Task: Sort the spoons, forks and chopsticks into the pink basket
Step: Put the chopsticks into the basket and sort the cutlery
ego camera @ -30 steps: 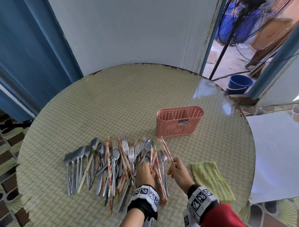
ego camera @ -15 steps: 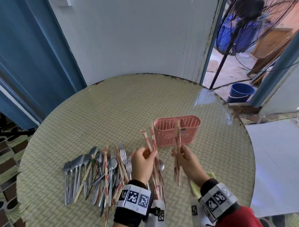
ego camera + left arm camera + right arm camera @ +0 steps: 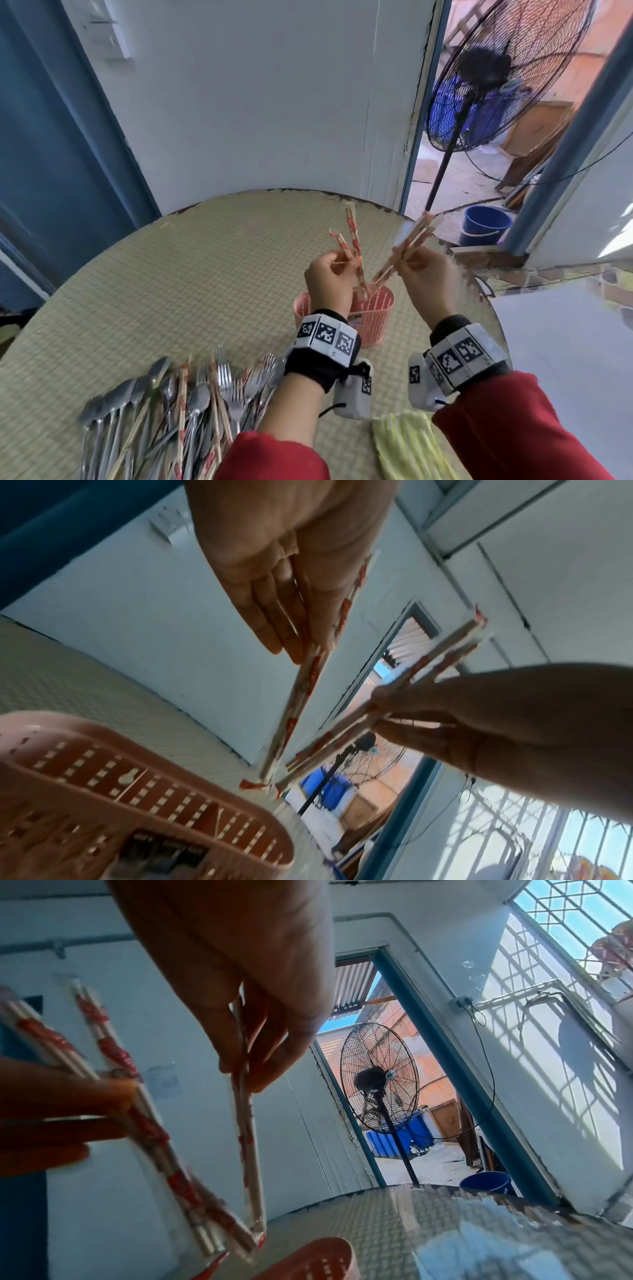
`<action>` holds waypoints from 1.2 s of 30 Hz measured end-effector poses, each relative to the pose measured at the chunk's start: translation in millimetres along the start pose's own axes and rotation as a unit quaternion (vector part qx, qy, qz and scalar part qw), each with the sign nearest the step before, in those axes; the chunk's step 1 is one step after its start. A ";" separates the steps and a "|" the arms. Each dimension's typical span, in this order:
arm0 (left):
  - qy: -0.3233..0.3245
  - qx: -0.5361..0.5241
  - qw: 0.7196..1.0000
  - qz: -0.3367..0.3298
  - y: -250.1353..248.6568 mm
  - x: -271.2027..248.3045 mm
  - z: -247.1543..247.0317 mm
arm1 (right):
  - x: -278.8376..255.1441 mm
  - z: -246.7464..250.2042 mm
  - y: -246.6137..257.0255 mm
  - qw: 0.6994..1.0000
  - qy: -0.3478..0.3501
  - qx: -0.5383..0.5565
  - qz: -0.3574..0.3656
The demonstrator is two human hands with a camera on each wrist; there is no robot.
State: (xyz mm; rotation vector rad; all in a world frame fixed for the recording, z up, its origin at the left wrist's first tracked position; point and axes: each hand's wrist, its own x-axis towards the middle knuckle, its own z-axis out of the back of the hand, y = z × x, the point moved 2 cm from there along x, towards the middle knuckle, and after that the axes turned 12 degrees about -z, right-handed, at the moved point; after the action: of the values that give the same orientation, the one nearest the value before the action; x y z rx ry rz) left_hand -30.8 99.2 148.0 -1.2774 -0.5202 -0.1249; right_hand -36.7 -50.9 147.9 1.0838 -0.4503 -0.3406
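Note:
The pink basket (image 3: 376,318) stands on the round table, partly hidden behind my left wrist. My left hand (image 3: 337,262) pinches a few paper-wrapped chopsticks (image 3: 352,240) with red print. In my right hand (image 3: 407,262) is another small bundle of chopsticks (image 3: 411,240). Both bundles slant down and meet just over the basket's right end. In the left wrist view the chopstick tips (image 3: 274,775) hang just above the basket rim (image 3: 219,799). In the right wrist view they (image 3: 253,1218) hover over the basket (image 3: 322,1259). A mixed pile of spoons, forks and chopsticks (image 3: 178,411) lies at the near left.
A yellow cloth (image 3: 407,445) lies near the table's front edge, under my right forearm. Past the table's far right edge are a standing fan (image 3: 496,78) and a blue bucket (image 3: 486,226) in a doorway. A white wall stands behind the table.
Both hands have risen from the pile with their chopsticks and moved forward over the basket. The bundles now stand steeply, lower ends at the basket's right end.

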 end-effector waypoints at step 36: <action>0.008 0.096 0.981 0.169 117.1 -121.7 119.5 | -137.4 -74.8 -58.0 0.995 0.090 0.019 -0.031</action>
State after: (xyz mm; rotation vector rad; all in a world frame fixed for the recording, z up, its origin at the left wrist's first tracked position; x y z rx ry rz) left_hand -130.3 222.3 14.7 -1.1554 -0.2872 0.1944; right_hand -119.5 47.0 41.0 1.1565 -0.2636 -0.2877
